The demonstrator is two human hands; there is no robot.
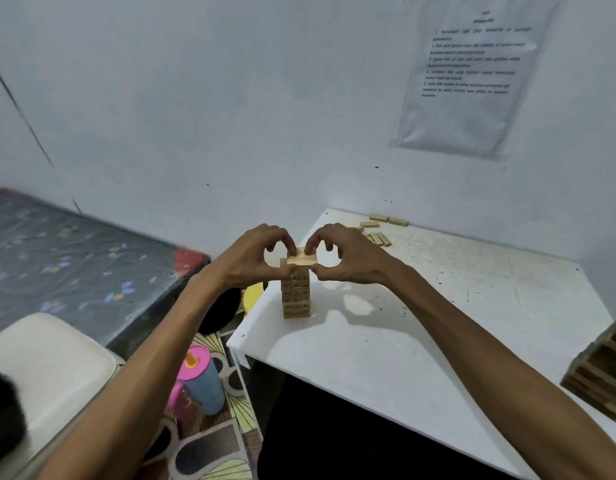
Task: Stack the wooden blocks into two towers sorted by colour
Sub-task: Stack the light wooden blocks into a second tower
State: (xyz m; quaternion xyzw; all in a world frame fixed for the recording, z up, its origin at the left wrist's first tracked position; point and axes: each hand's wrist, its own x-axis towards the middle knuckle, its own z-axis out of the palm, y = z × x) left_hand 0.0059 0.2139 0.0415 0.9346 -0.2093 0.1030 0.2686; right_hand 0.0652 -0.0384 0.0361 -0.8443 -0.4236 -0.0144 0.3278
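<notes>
— Where does the pale tower point(295, 296) stand?

— Upright near the front left corner of the white surface point(438, 323), several layers high. There is dark print on the block faces, too blurred to read.

— And the person's hands?

— Both are at the top of it. The left hand point(254, 259) reaches in from the left and the right hand point(350, 259) from the right. Each has its fingers curled, forefinger above and thumb below, and pinches one end of the top layer point(301, 260). The two forefingers almost meet over the middle of it.

— Does that layer lie flat?

— It looks level and rests on the blocks beneath, though the thumbs hide the joint at both ends.

— Are other blocks in view?

— A darker tower point(601, 372) stands at the right edge of the view, blurred and partly cut off. Loose pale blocks point(379, 230) lie scattered at the far corner of the surface, close to the wall and well apart from both towers.

— What lies around the surface?

— A printed sheet point(473, 74) hangs on the wall above it. To the left is a dark patterned mattress point(74, 258). Below, a blue tumbler point(204, 386) with a pink lid stands on a patterned floor mat point(213, 445), and a cream cushion point(47, 358) sits at the lower left.
</notes>
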